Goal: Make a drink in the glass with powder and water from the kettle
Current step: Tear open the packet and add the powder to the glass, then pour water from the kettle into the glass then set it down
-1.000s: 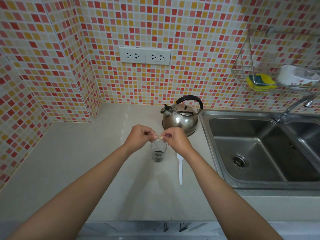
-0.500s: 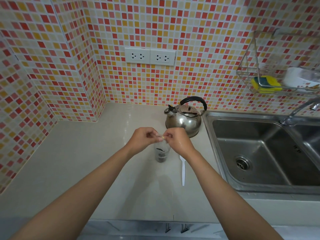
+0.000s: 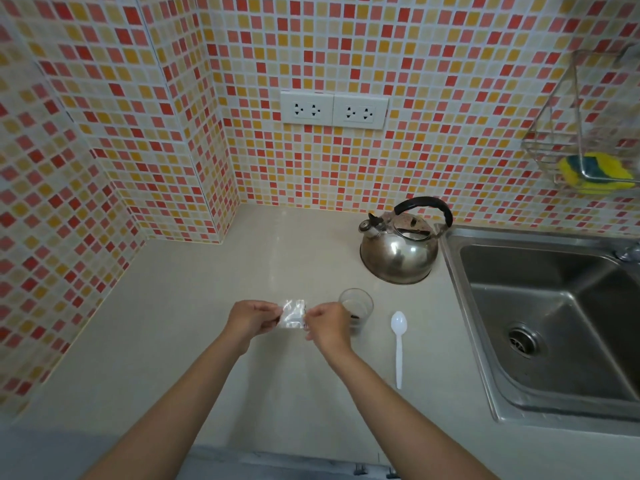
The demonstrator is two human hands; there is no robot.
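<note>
A small clear glass [image 3: 358, 306] with dark powder at its bottom stands on the beige counter [image 3: 173, 323]. Just left of it, my left hand [image 3: 251, 322] and my right hand [image 3: 329, 327] pinch the two ends of a small clear plastic sachet [image 3: 293, 314], held flat above the counter. My right hand partly covers the glass's left side. A steel kettle [image 3: 400, 251] with a black handle stands behind the glass, next to the sink. A white plastic spoon [image 3: 399, 344] lies to the right of the glass, bowl pointing away from me.
A steel sink [image 3: 554, 323] takes up the right side, with a tap base at its back right. A wire rack [image 3: 581, 157] on the tiled wall holds a yellow sponge. Two double sockets [image 3: 334, 110] sit on the wall. The counter's front edge is close to me.
My hands have moved left, off the top of the glass, and now hold the sachet stretched flat beside it. The camera has shifted, so the scene sits further right.
</note>
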